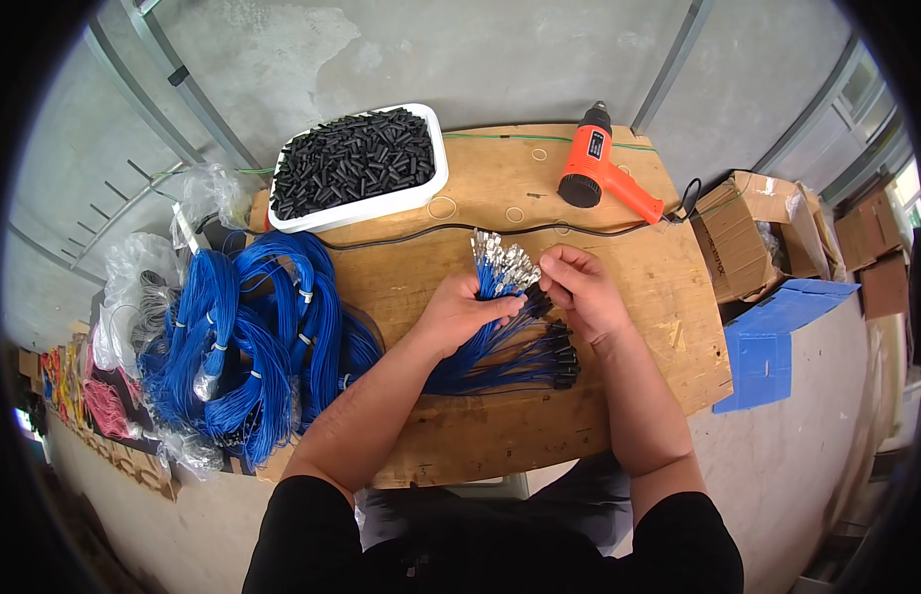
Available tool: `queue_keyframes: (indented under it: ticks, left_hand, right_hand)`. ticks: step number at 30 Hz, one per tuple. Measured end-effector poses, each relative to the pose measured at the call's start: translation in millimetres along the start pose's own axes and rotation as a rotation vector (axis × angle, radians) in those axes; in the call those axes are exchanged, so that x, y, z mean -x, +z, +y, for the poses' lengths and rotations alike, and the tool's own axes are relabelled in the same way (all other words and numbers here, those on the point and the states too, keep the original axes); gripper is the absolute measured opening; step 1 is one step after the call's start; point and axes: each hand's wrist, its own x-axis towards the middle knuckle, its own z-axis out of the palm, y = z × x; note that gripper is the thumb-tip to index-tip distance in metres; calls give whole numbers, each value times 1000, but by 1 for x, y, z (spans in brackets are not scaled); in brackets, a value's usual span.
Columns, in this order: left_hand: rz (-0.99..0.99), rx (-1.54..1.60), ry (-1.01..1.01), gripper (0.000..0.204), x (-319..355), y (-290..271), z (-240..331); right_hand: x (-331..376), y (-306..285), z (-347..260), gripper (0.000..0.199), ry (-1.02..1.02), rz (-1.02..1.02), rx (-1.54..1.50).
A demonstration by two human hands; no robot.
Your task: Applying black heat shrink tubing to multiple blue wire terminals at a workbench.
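My left hand (467, 309) is closed around a bundle of blue wires (470, 348), just below their ends. Silvery metal terminals (500, 259) fan out above its thumb. Thumb and fingertips pinched together, my right hand (582, 289) is at the right edge of those terminals; what sits between the fingertips is too small to make out. Below the hands, more blue wires lie on the table, with black sleeves (562, 356) on their right-hand ends.
A white tray (436, 198) of short black tubes stands at the back left. Coiled blue wire bundles (253, 337) cover the table's left side. An orange heat gun (591, 163) lies at the back right, behind a black cable (421, 238). Cardboard boxes (767, 233) stand beyond the table's right edge.
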Motion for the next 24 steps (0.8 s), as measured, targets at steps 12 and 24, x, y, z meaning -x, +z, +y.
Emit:
queue_keyframes:
  ticks: [12,24]
  left_hand:
    - [118,168,-55,19,2,1,5]
    - [103,172,-22,15,0,-2,3]
  right_hand:
    - [-2,-1,6,13,-88,77,170]
    - [4,14,6,14,-198,62,385]
